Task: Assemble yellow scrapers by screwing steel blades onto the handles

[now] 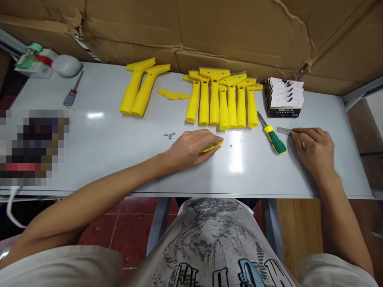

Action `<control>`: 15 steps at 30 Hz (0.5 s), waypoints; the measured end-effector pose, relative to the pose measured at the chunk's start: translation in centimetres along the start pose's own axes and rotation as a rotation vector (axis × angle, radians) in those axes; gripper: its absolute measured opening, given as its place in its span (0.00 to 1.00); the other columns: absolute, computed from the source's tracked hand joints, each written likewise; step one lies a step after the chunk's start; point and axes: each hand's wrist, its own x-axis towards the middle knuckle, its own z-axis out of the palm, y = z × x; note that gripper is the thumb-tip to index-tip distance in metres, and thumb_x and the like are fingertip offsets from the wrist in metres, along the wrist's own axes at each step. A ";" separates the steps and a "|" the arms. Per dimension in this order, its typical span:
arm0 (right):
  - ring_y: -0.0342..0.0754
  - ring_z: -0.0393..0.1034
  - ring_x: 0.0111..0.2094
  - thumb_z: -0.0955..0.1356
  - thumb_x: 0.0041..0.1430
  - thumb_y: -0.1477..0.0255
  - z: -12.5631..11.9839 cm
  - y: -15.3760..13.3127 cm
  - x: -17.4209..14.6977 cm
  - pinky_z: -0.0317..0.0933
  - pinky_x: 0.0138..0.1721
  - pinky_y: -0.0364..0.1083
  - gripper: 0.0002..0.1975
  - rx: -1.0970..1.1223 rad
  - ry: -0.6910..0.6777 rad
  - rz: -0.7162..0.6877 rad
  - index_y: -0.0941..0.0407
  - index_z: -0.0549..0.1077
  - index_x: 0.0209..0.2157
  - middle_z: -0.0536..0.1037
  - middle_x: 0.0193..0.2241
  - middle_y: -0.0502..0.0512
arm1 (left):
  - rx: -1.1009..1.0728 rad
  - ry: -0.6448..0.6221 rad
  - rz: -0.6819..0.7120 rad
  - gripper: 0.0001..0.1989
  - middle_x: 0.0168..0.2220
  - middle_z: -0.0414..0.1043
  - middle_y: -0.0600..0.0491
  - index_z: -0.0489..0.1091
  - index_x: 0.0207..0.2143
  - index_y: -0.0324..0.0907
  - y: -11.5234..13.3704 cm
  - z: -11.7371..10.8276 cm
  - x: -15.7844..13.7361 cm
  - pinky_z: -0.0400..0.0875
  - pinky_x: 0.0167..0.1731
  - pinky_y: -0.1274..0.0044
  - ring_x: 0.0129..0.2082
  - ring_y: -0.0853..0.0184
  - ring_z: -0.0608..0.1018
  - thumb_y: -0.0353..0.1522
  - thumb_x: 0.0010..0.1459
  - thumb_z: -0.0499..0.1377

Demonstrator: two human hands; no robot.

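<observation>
My left hand (pixel 194 146) is closed around a flat yellow plastic plate (pixel 212 147), most of it covered by the fingers. At the right, my right hand (pixel 314 149) pinches the end of a thin metal blade (pixel 283 130) just above the table. Beside that blade lies a green and yellow screwdriver (pixel 274 140). A tiny nut (pixel 231 146) rests right of my left hand, and several small screws (pixel 170 135) lie to its upper left. Another yellow plate (pixel 172 95) lies farther back, next to two yellow scraper handles (pixel 143 89).
Several yellow scrapers (pixel 214 97) stand in a row along the back. A holder of white cards (pixel 285 99) is right of them. At the left are a grey-handled screwdriver (pixel 71 95), a white rounded object (pixel 66 65) and a small box (pixel 44 63). Cardboard (pixel 215 36) walls the rear edge.
</observation>
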 end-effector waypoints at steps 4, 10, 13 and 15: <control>0.54 0.78 0.50 0.68 0.81 0.67 0.7 1.4 0.0 0.63 0.47 0.53 0.14 0.038 -0.032 0.012 0.51 0.87 0.46 0.90 0.48 0.57 | 0.002 -0.025 -0.041 0.04 0.49 0.89 0.49 0.74 0.49 0.44 -0.1 0.1 -0.2 0.82 0.46 0.73 0.46 0.64 0.90 0.27 0.79 0.60; 0.57 0.81 0.49 0.77 0.71 0.67 -1.5 -0.4 4.2 0.69 0.49 0.56 0.04 0.131 0.093 -0.109 0.48 0.87 0.46 0.90 0.49 0.61 | 0.103 -0.092 -0.037 0.10 0.42 0.86 0.50 0.74 0.47 0.42 -0.3 1.0 -0.7 0.79 0.40 0.72 0.40 0.63 0.86 0.23 0.75 0.54; 0.53 0.79 0.44 0.74 0.74 0.71 -4.6 -5.4 10.2 0.72 0.47 0.53 0.04 0.247 0.181 -0.378 0.49 0.84 0.47 0.90 0.45 0.57 | 0.203 -0.126 0.036 0.14 0.43 0.85 0.49 0.77 0.52 0.41 -0.2 1.4 -0.6 0.78 0.40 0.72 0.42 0.63 0.85 0.21 0.76 0.53; 0.54 0.80 0.45 0.70 0.77 0.71 -5.6 -10.8 15.4 0.72 0.46 0.54 0.06 0.314 0.126 -0.478 0.51 0.82 0.45 0.88 0.43 0.57 | 0.265 -0.120 0.089 0.18 0.46 0.85 0.48 0.78 0.57 0.40 -0.2 1.6 -0.4 0.79 0.43 0.72 0.44 0.62 0.85 0.19 0.77 0.52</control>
